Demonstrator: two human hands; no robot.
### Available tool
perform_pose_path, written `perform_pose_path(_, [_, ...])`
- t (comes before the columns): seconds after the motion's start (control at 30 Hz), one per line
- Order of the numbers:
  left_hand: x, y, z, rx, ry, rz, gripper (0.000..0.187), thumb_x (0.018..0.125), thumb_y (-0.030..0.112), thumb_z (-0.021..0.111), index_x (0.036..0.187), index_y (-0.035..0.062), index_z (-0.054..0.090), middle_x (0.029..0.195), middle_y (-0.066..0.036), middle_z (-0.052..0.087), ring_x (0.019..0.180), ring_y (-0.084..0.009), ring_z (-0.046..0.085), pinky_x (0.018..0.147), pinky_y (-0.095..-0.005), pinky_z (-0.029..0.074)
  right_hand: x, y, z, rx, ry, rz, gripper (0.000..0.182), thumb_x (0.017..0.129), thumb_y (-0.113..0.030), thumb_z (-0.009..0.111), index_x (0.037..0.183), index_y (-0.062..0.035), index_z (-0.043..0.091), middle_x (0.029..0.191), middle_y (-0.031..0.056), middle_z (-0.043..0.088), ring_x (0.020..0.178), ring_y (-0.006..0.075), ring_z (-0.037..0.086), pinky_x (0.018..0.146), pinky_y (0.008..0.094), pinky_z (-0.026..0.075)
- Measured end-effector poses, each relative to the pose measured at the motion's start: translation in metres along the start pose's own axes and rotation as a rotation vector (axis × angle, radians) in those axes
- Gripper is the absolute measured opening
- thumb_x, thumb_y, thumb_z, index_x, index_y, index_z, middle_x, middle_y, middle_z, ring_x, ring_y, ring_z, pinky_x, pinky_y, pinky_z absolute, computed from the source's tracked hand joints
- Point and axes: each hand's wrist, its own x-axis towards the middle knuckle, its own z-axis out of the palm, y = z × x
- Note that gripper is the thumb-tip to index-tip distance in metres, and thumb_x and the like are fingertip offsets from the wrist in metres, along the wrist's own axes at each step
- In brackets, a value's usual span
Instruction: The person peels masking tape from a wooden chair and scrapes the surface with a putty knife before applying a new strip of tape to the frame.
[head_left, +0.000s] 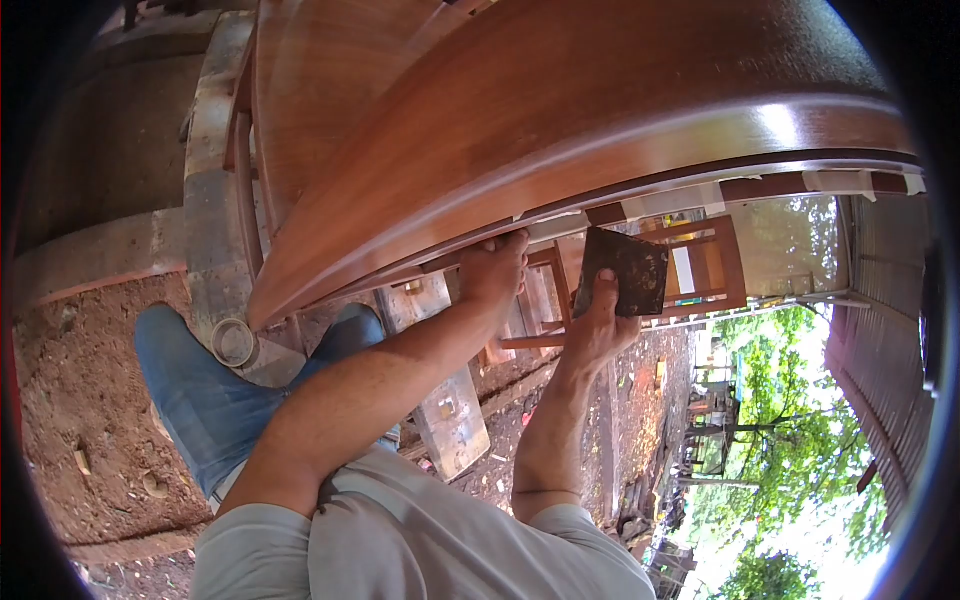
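Observation:
A large polished brown wooden panel (pixel 420 170) with a curved, shiny edge fills the upper part of the view. My left hand (pixel 493 268) is at its lower edge, fingers curled in against the wood. To the right, my right hand (pixel 603 318) grips a dark, stained square pad (pixel 628 272), thumb flat on its near face and the other fingers mostly hidden behind. The pad is held just below the panel's underside, where pale tape strips (pixel 700 197) run along a rail.
Wooden chair-like frames (pixel 715 265) stand beyond the pad. A scuffed plank (pixel 452 425) lies below my left forearm. Near my jeans (pixel 205 400) is a round rimmed object (pixel 233 343). Bare earth (pixel 90 400) spreads at left; trees and a corrugated roof (pixel 880 350) are at right.

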Motion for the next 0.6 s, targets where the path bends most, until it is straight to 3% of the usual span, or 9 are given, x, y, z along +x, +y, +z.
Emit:
perform_pose_path(0.17, [0.001, -0.002, -0.001, 0.108, 0.052, 0.018, 0.028, 0.099, 0.035, 0.075, 0.086, 0.0148, 0.061, 0.074, 0.003, 0.06, 0.055, -0.0072, 0.051, 0.052, -0.0256, 0.045, -0.001, 0.001, 0.0, 0.002, 0.004, 0.029, 0.026, 0.1, -0.015, 0.07, 0.115, 0.0056, 0.074, 0.102, 0.0069, 0.075, 0.085, 0.0151, 0.067, 0.071, 0.0307, 0.054])
perform_pose_path(0.27, [0.019, -0.023, -0.013, 0.282, 0.081, 0.202, 0.027, 0.099, 0.034, 0.074, 0.091, 0.0103, 0.064, 0.073, 0.0, 0.063, 0.056, -0.0127, 0.056, 0.055, -0.0296, 0.048, -0.001, 0.001, -0.002, -0.006, 0.001, 0.025, 0.026, 0.1, -0.015, 0.07, 0.115, 0.0057, 0.074, 0.101, 0.0071, 0.075, 0.084, 0.0152, 0.067, 0.069, 0.0305, 0.054])
perform_pose_path(0.37, [-0.009, -0.019, -0.019, 0.684, 0.128, 0.469, 0.022, 0.099, 0.025, 0.073, 0.102, 0.0036, 0.068, 0.086, -0.009, 0.07, 0.072, -0.0203, 0.068, 0.066, -0.0366, 0.056, 0.0, 0.001, -0.001, -0.018, -0.006, -0.001, 0.027, 0.1, -0.016, 0.069, 0.116, 0.0058, 0.075, 0.1, 0.0075, 0.075, 0.083, 0.0149, 0.067, 0.069, 0.0301, 0.054])
perform_pose_path(0.47, [-0.032, -0.015, -0.015, 0.626, -0.034, 0.972, 0.025, 0.095, 0.008, 0.067, 0.119, -0.0001, 0.067, 0.112, -0.019, 0.071, 0.103, -0.032, 0.072, 0.091, -0.0441, 0.057, -0.002, -0.009, 0.0, -0.041, -0.014, 0.055, 0.029, 0.098, -0.012, 0.072, 0.119, 0.0076, 0.074, 0.105, 0.0092, 0.075, 0.087, 0.0158, 0.068, 0.072, 0.0299, 0.055])
perform_pose_path(0.6, [-0.043, -0.002, -0.011, 0.713, -0.172, 1.082, 0.044, 0.088, -0.004, 0.06, 0.133, -0.0016, 0.061, 0.137, -0.026, 0.061, 0.13, -0.0426, 0.06, 0.112, -0.0487, 0.047, -0.004, -0.012, 0.0, 0.049, -0.045, 0.078, 0.032, 0.097, -0.01, 0.073, 0.123, 0.009, 0.072, 0.111, 0.0111, 0.075, 0.093, 0.0179, 0.069, 0.079, 0.0311, 0.056])
